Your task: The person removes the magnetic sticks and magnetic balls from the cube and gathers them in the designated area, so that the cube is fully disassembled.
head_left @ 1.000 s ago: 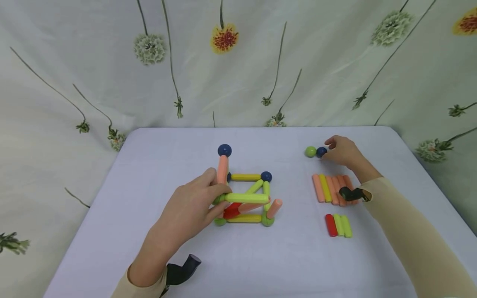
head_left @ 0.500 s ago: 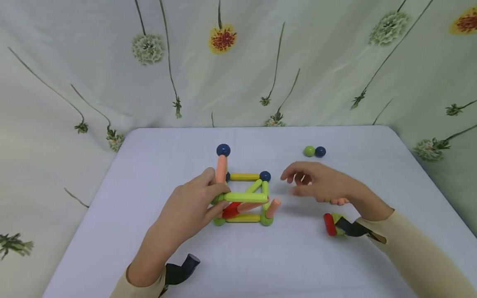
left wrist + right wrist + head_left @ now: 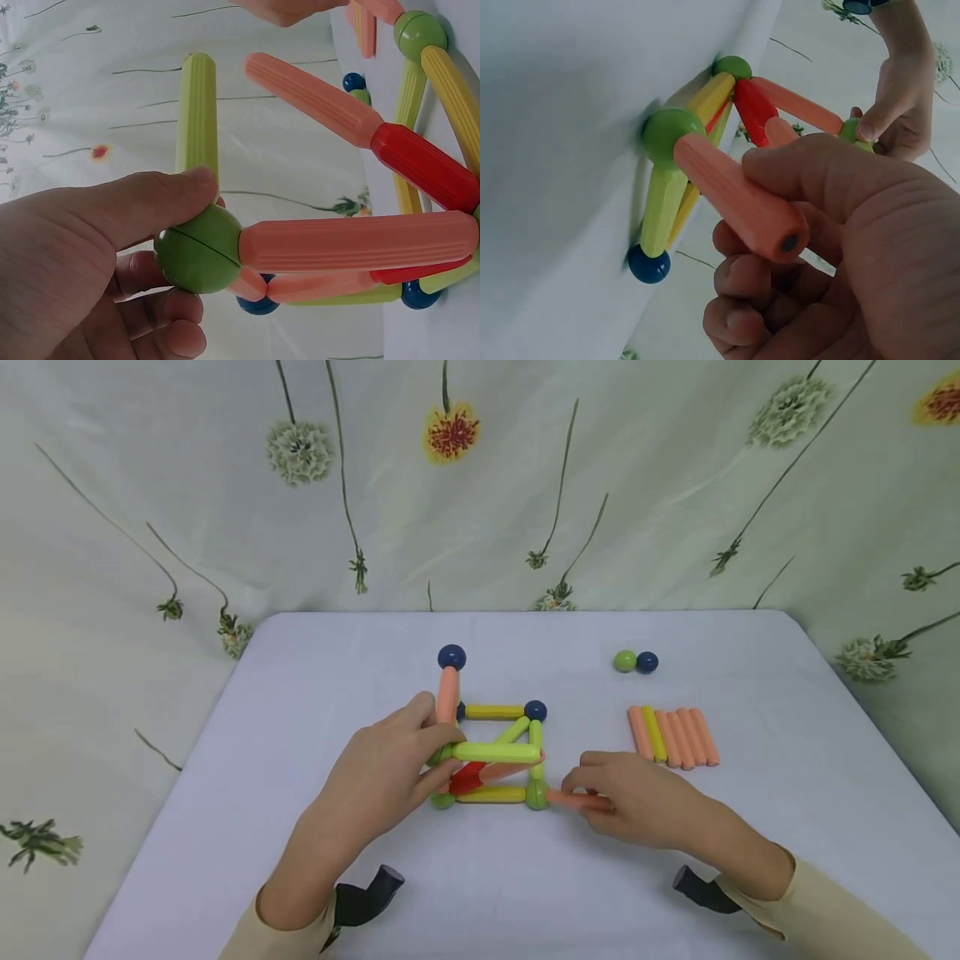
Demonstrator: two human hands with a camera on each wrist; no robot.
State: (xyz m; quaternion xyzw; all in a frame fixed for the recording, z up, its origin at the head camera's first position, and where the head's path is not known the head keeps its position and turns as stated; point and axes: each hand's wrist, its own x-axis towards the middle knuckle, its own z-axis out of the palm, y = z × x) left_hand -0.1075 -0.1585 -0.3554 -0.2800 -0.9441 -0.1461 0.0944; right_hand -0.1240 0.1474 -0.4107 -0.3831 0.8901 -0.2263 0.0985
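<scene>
A frame of magnetic rods and balls stands on the table, with a yellow rod point(image 3: 491, 795) along its near side. My left hand point(image 3: 378, 768) pinches a green ball point(image 3: 199, 251) at a raised corner, its thumb also touching the base of a light green rod point(image 3: 197, 112). A pink rod point(image 3: 360, 241) runs from that ball down to the base. At the near right corner, my right hand point(image 3: 645, 797) pinches another pink rod point(image 3: 739, 195), whose end meets a green ball point(image 3: 673, 139). That rod tilts outward to the right. A blue ball point(image 3: 452, 657) tops an upright pink rod at the back left.
Several loose pink rods point(image 3: 686, 737) and a yellow rod point(image 3: 654, 734) lie side by side on the right. Behind them a loose green ball point(image 3: 625, 661) and blue ball point(image 3: 647, 662) touch. A flowered cloth point(image 3: 480, 527) hangs behind the table point(image 3: 337, 643).
My right hand has left the loose balls at the back right, come forward and left, and taken hold of the corner pink rod, which now leans right. My left hand has stayed put.
</scene>
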